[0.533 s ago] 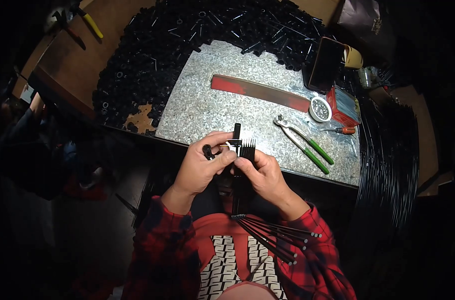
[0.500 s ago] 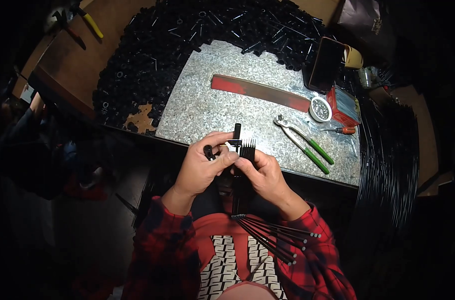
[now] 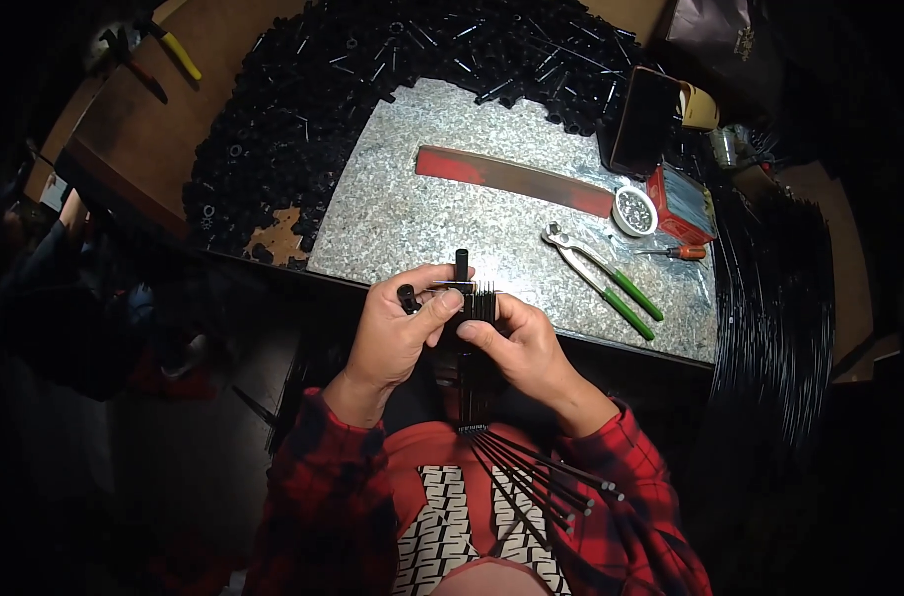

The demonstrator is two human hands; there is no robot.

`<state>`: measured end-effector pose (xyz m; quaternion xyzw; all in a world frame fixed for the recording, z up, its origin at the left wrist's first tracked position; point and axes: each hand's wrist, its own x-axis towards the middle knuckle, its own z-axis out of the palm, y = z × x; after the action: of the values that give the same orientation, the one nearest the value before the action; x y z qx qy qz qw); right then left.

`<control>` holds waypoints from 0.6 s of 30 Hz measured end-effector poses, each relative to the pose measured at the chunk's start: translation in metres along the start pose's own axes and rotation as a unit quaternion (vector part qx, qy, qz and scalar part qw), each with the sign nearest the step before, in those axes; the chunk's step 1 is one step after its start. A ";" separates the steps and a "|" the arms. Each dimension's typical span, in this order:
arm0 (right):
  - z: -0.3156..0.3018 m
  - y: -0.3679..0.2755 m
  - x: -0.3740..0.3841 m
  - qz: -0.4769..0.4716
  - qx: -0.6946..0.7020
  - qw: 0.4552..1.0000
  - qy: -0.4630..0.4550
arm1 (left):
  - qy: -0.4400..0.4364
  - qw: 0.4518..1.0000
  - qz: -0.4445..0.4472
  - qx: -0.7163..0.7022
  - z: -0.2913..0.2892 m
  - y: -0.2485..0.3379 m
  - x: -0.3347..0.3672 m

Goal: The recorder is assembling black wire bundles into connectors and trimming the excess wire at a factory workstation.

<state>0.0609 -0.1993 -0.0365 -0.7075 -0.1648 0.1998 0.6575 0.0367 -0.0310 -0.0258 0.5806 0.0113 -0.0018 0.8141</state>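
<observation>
My left hand is closed round a black part with a tube standing up beyond the fingers. A second black tube end pokes out beside its thumb. My right hand pinches a row of thin black rods, upper ends side by side against the part in my left hand. The exact joint between them is too small and dark to make out. Below my hands the rods run down to my lap, where several black rods with grey tips fan out to the right.
A large heap of black tubular parts lies behind the speckled board. On the board are a red-brown strip, green-handled pliers, a white cup of small metal pieces, a red box and a screwdriver. Long black rods hang at right.
The row of rod ends has shifted left and slightly down, closer to the part in my left hand. My left thumb has moved up. The fanned rods on my lap have swung a little left.
</observation>
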 end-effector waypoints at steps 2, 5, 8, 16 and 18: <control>-0.004 0.007 0.001 0.004 0.001 1.000 -0.016 | -0.005 1.000 -0.004 -0.015 -0.001 -0.001 0.001; -0.006 0.007 0.003 0.015 0.001 0.999 -0.034 | -0.001 1.000 0.000 -0.018 -0.001 -0.003 0.000; -0.004 0.001 0.001 0.006 -0.033 0.999 -0.022 | 0.025 0.999 0.032 0.029 0.002 -0.002 -0.001; -0.001 -0.006 0.001 -0.033 -0.077 0.996 -0.001 | 0.057 0.991 0.077 0.099 0.007 -0.003 -0.003; -0.001 -0.006 0.000 -0.072 -0.137 0.988 0.015 | 0.053 0.990 0.077 0.102 0.008 -0.002 -0.003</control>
<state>0.0619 -0.1993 -0.0306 -0.7805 -0.2311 0.1168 0.5690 0.0335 -0.0390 -0.0251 0.6594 0.0097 0.0910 0.7462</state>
